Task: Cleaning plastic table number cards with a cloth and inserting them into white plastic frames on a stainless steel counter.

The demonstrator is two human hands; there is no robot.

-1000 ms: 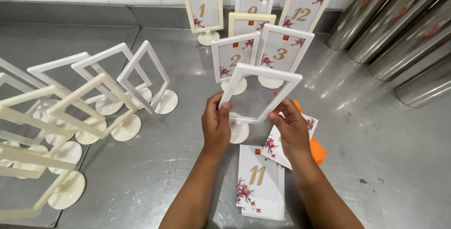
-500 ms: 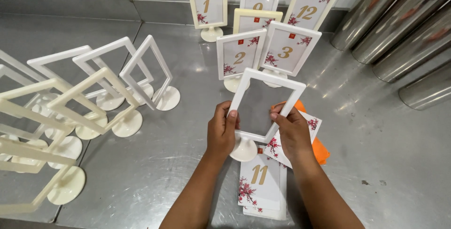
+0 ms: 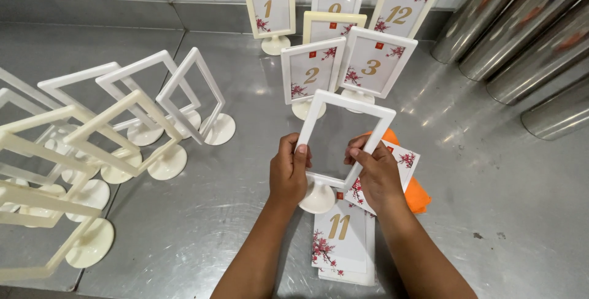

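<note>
The left hand [image 3: 288, 173] and right hand [image 3: 377, 173] each pinch a side rail of the empty white frame stand [image 3: 343, 142], tilted just above the steel counter [image 3: 202, 225], near centre; it looks light, rigid plastic, somewhat slick, best held by the rails or the round foot.

**Stands, cards and canisters on the counter**

Empty frame [image 3: 347, 136] held centre, left hand [image 3: 289, 173] and right hand [image 3: 375, 176] on its sides. Card stack [image 3: 341, 237] below it, nearest the person. Filled stands [image 3: 343, 47] behind, toward the wall. Empty stands [image 3: 110, 133] left. Metal canisters [image 3: 521, 35] far right. All on counter [image 3: 503, 201].
</note>
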